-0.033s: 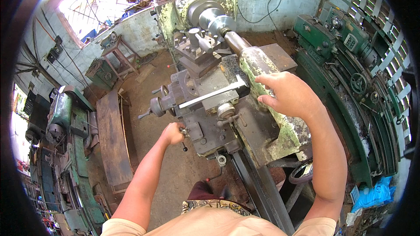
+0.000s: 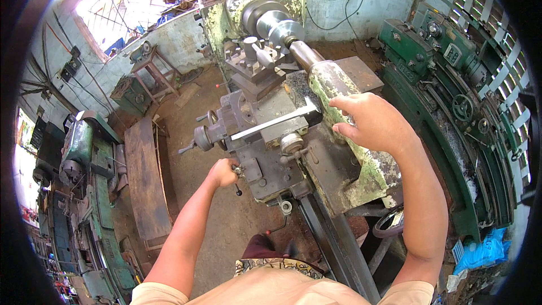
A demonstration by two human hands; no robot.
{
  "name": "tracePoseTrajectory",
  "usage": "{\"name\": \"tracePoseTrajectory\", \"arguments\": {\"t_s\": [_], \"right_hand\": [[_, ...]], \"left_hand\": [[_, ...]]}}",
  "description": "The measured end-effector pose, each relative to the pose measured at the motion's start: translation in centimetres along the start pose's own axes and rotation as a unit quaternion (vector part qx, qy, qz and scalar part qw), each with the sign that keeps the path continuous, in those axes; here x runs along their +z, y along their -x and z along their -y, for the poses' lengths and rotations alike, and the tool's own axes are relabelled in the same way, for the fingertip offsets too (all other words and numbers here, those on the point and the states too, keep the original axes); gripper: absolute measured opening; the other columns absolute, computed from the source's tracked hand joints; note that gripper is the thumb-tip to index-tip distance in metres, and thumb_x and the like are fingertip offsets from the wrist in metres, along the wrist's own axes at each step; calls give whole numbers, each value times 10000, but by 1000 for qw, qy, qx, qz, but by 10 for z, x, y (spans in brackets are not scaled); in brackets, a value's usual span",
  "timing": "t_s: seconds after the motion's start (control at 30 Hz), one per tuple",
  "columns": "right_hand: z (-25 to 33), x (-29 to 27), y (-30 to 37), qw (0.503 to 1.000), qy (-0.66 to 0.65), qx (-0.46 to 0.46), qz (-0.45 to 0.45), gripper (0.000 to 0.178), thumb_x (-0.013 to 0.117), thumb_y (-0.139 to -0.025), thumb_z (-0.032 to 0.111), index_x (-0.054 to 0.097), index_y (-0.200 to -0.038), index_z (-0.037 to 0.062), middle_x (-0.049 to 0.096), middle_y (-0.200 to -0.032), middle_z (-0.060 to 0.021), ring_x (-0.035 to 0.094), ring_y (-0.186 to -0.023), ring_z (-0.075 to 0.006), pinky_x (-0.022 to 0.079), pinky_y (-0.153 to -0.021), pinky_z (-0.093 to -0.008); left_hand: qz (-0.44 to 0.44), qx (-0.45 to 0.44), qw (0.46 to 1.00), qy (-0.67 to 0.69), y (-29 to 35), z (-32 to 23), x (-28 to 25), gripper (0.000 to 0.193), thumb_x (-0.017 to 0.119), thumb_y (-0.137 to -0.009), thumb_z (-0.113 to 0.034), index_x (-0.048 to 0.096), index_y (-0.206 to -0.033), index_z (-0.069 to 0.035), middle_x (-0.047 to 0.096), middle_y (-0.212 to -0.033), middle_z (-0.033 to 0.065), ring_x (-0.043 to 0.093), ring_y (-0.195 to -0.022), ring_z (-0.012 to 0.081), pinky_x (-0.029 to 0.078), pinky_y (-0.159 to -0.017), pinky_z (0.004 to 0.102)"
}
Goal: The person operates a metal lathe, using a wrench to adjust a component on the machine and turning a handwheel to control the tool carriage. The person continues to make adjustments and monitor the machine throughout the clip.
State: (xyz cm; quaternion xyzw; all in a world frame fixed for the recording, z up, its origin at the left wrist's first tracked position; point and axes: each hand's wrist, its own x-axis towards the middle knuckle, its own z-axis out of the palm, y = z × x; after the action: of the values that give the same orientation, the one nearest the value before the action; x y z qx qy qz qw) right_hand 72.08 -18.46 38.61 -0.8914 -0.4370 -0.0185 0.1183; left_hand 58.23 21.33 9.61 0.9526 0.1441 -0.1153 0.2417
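Observation:
In front of me stands a metal lathe. My left hand point(image 2: 224, 173) is closed around a handle at the left side of its carriage point(image 2: 261, 176); the handle itself is mostly hidden by the fingers. A short lever with a black knob point(image 2: 239, 192) sticks out just below. On the far right of the carriage, my right hand point(image 2: 377, 124) lies over the worn, pale green tailstock point(image 2: 333, 81), thumb and forefinger apart. A silver caliper point(image 2: 274, 121) lies across the carriage, its jaws near the tailstock. Beyond it, a shiny stepped round workpiece point(image 2: 278, 27) sits between chuck and tailstock.
The tool post point(image 2: 254, 55) stands left of the workpiece. Lathe bed rails point(image 2: 339, 248) run toward me. A second green lathe point(image 2: 432, 96) is on the right, with a blue plastic bag point(image 2: 480, 251) near it. At left are a wooden bench point(image 2: 148, 181) and more green machinery point(image 2: 84, 149).

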Motion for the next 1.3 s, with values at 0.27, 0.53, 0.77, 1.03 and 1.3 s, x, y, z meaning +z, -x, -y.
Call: {"name": "tracePoseTrajectory", "arguments": {"t_s": [0.27,0.53,0.77,1.03,1.3], "right_hand": [[1,-2,0,1000,5,5,9,401,777,-920,263,685,-1248,53,755,-1066,-238,718,-1074,-411,572,-942,-517],[2,-4,0,1000,7,12,14,398,776,-923,264,688,-1253,60,755,-1076,-236,722,-1074,-405,575,-946,-513],[3,-5,0,1000,6,12,17,408,779,-920,270,690,-1255,56,755,-1072,-239,726,-1066,-407,580,-942,-512],[3,-4,0,1000,8,10,15,415,787,-913,262,690,-1257,50,756,-1058,-239,727,-1058,-409,579,-937,-514],[2,-2,1,1000,4,-1,5,407,782,-916,258,687,-1251,48,758,-1054,-233,728,-1051,-409,579,-928,-516]], "left_hand": [[-25,35,999,-23,0,1,2,492,732,-619,-159,793,-1099,-68,763,-994,246,735,-1005,421,588,-887,474],[-11,26,1000,-13,-2,4,2,516,751,-618,-185,789,-1114,-48,761,-1032,253,732,-1027,424,583,-919,474],[-13,23,999,-25,-3,7,4,500,735,-631,-184,790,-1109,-48,760,-1052,252,721,-1048,434,580,-933,477],[-4,23,1000,-10,0,1,0,493,739,-639,-188,787,-1109,-48,760,-1049,248,723,-1047,425,580,-930,476],[-6,15,1000,-12,-2,2,1,494,716,-635,-162,783,-1111,-48,759,-1055,250,728,-1046,422,581,-928,472]]}}
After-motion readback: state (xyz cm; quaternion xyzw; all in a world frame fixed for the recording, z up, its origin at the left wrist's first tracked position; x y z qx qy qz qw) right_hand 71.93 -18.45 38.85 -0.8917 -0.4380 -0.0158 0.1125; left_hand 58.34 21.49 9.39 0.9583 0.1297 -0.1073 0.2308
